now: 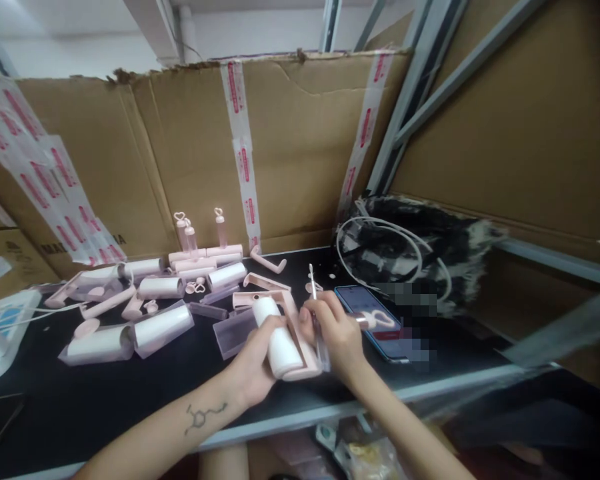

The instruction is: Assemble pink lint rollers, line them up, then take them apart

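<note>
My left hand (257, 360) is closed around a lint roller with a white roll (279, 343) and a pink folding frame (300, 333). Close against the frame's right side is my right hand (337, 337), its fingers pinched on a thin rod (313, 283) with a pale tip pointing up. From the same hand a small tube with a pink heart-shaped loop (377, 319) sticks out to the right; whether rod and tube are one piece is hidden by the fingers. A clear plastic cover (234, 333) lies by my left hand.
Several white rolls (163, 327), pink handle parts (267, 261) and small heart-topped tubes (220, 230) cover the black table's left and middle. A phone (375, 327) lies right, before a white cable (405, 230). Cardboard (190, 153) stands behind; a metal rail (290, 421) edges the front.
</note>
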